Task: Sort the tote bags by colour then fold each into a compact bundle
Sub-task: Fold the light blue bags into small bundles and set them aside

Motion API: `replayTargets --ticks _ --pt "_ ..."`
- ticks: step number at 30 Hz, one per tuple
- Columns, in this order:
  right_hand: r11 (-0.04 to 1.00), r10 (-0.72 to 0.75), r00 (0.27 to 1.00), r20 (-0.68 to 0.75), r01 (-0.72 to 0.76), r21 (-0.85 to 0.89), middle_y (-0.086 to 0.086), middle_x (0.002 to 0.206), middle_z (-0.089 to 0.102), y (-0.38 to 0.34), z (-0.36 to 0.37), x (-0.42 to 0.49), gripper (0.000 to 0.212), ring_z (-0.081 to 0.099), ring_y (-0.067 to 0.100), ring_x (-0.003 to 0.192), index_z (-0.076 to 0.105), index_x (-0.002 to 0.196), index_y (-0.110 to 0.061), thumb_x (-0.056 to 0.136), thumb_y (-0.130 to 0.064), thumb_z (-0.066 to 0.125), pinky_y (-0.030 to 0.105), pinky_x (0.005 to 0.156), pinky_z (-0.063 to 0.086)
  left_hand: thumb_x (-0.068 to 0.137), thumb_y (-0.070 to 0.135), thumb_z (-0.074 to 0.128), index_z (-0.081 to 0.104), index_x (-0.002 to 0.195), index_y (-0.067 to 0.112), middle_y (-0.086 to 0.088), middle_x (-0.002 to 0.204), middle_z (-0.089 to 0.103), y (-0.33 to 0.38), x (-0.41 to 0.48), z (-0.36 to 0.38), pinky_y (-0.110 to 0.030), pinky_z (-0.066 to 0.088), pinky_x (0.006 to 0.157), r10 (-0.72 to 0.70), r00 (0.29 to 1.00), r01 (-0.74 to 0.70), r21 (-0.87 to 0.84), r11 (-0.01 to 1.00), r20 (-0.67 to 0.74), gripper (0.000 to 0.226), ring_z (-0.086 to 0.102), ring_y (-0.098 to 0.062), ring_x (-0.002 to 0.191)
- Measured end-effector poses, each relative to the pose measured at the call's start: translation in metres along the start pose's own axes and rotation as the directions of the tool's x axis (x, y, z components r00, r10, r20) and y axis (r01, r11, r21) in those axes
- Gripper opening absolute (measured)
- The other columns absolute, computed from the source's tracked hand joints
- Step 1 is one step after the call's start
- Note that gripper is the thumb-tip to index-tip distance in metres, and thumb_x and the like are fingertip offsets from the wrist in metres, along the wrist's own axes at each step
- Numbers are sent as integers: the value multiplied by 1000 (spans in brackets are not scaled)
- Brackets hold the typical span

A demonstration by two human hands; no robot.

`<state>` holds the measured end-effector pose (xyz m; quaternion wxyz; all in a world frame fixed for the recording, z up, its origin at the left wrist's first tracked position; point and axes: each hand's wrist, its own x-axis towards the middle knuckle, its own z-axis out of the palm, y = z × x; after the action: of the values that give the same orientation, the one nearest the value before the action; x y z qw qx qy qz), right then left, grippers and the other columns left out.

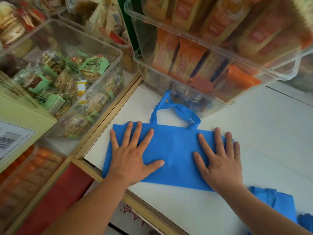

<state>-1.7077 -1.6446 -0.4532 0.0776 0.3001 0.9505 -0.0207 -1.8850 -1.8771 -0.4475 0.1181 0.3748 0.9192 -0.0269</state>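
A blue tote bag (176, 150) lies flat on the white counter (264, 133), its two handles (176, 109) pointing away from me toward the clear bins. My left hand (130, 156) presses flat on the bag's left half with fingers spread. My right hand (220, 160) presses flat on its right half, fingers straight and reaching the bag's far right edge. More blue tote fabric (277, 204) lies at the lower right, partly hidden by my right forearm.
Stacked clear bins of orange snack packs (211, 53) stand just behind the bag. Bins of green-wrapped snacks (71, 82) fill the left side. A pale green box (20, 126) sits at far left. A gold trim edge (108, 119) borders the counter.
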Motion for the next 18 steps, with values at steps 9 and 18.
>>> replayTargets --ticks 9,18 --pt "1000 -16 1000 -17 16 8 8 170 13 0 5 1 66 8 42 154 19 160 -47 98 -70 21 59 125 7 91 86 23 -9 158 50 10 166 -30 -28 -12 -8 -63 -16 120 316 938 -306 -92 948 139 83 -35 -18 150" --pt "938 -346 937 -46 347 4 14 169 19 -24 -13 -12 55 12 46 154 35 157 -39 103 -52 30 67 121 12 86 87 34 -22 152 55 20 155 -46 -46 -28 -25 -56 -24 119 284 903 -260 -119 958 322 92 -48 -10 141"
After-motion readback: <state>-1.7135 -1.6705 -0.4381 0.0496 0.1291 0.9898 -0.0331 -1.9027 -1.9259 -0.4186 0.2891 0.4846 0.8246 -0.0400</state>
